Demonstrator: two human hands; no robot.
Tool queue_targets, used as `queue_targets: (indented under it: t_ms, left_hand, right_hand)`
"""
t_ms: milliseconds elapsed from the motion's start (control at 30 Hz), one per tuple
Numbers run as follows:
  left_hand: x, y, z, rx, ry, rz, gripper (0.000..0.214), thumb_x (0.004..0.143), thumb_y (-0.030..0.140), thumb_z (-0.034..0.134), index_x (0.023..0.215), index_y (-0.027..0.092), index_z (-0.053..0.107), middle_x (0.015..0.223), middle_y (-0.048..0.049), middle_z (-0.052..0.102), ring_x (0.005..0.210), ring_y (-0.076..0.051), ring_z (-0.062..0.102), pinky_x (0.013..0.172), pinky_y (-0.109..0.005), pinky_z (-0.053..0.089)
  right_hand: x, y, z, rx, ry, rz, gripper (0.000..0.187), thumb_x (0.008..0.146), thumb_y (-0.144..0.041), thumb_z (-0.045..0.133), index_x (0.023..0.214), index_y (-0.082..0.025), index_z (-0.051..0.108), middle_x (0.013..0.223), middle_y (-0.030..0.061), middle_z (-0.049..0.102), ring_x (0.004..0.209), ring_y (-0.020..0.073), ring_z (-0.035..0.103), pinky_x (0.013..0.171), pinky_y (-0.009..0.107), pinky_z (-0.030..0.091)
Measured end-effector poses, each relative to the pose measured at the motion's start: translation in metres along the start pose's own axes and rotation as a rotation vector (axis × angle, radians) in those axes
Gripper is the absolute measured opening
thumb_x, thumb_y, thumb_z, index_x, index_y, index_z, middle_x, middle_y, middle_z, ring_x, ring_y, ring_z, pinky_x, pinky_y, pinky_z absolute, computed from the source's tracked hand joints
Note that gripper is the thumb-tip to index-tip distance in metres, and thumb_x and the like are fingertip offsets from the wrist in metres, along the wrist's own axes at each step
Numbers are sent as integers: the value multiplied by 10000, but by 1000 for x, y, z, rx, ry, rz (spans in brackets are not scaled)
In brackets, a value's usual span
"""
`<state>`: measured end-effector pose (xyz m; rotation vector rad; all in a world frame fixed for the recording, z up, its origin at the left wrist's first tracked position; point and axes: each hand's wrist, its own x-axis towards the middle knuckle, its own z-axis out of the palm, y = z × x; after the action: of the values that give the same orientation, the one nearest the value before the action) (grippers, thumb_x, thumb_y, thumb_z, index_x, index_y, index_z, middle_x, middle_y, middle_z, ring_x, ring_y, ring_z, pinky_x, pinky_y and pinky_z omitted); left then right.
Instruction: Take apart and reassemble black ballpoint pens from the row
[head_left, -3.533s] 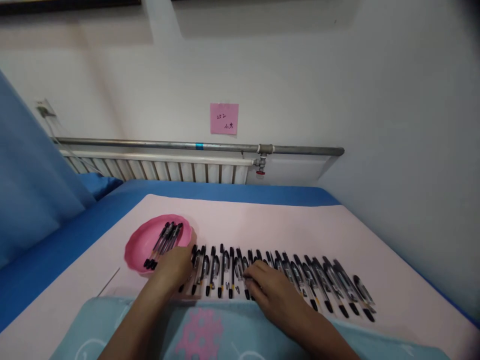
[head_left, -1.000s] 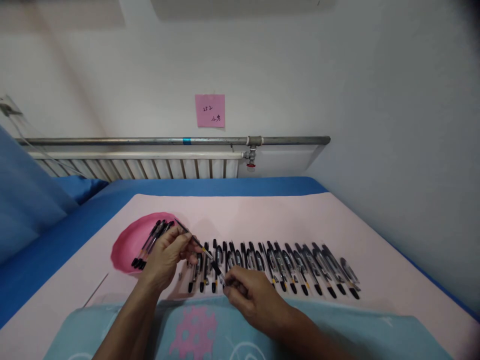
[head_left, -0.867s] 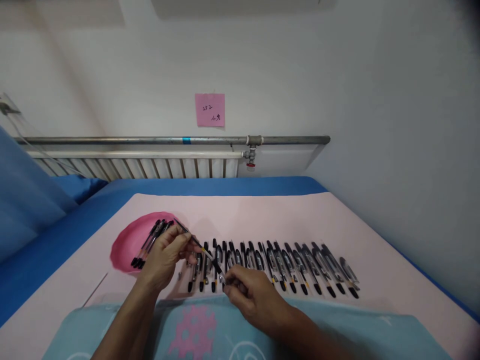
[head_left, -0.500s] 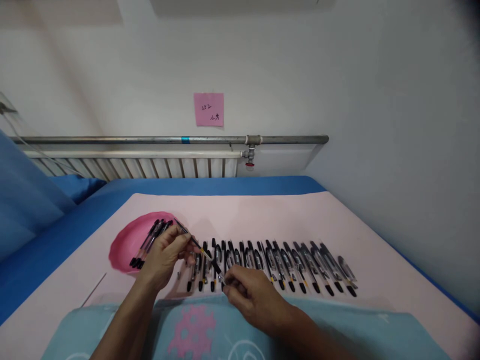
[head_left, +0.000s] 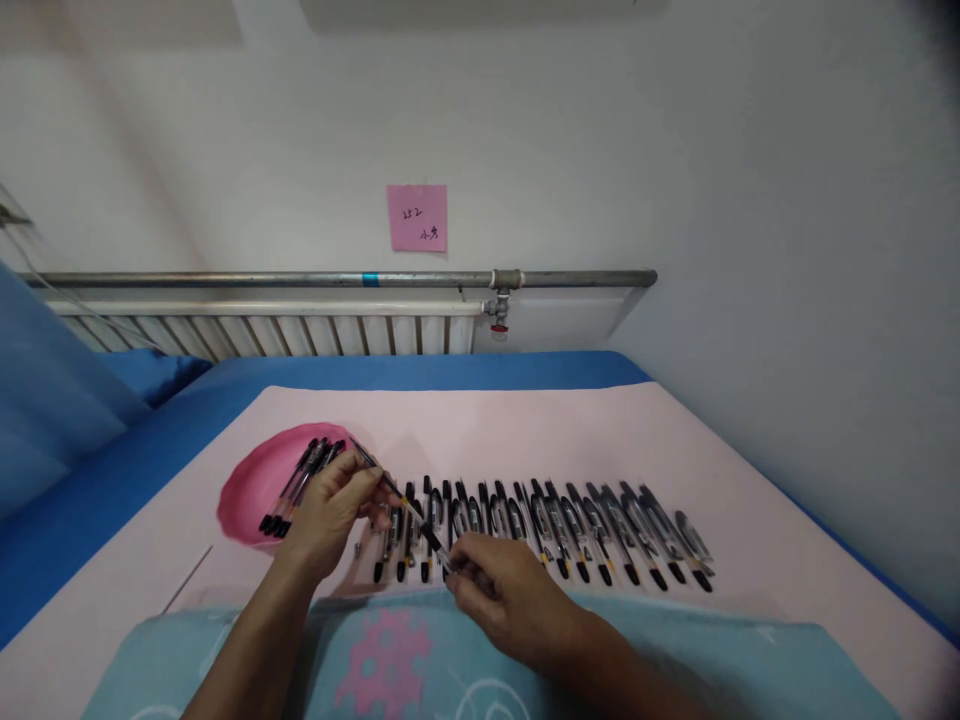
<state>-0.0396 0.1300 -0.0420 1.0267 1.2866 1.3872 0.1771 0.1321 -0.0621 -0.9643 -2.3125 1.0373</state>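
My left hand (head_left: 343, 500) pinches a thin dark pen refill (head_left: 388, 485) that slants down to the right, with a yellow band and a pale lower end. That end meets the black grip of a clear pen barrel (head_left: 432, 541); whether it is inside the barrel I cannot tell. Closed fingers of my right hand (head_left: 506, 595) hold the barrel's other end. Just behind both hands, a long row of black-and-clear pen parts (head_left: 570, 525) lies on the pink surface, with caps and barrels side by side. My hands cover some of them.
A pink basin (head_left: 244, 485) at the left holds several pens (head_left: 300, 485). A thin white stick (head_left: 186, 580) lies in front of it. Light blue patterned cloth (head_left: 675, 650) covers the near edge. A radiator (head_left: 300, 335) and pipe run along the wall behind.
Both hands keep almost the same place. The barrel in my right hand has shifted very slightly, with its grip still against the refill's end.
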Motion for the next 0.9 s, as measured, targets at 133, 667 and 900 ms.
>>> queue_targets:
  t_ms: [133,667,900]
  left_hand:
    - [0,-1,-1,-7,-18,23,174,742,312,582,724,161,497,667,-21,595,585,-179,588,484,-267,463]
    - [-1,0,1,-5,-49,40,197,735,313,611,698,160,493,649,-26,582,613,-187,581,461,-256,462]
    - [-2,0,1,11,-57,47,180,748,304,595,703,161,495,651,-19,577,603,-177,572,465,-254,464]
  right_hand:
    - [0,2,1,-2,-10,3,37,800,-188,497,772,-179,520,667,-23,494,610,103,437,523,203,253]
    - [1,1,-1,11,-11,-10,41,787,-173,496,748,-174,510,645,-24,489,598,102,436,518,200,248]
    - [1,4,0,2,-23,2,46,789,-185,489,756,-173,519,637,-19,487,575,101,423,498,200,233]
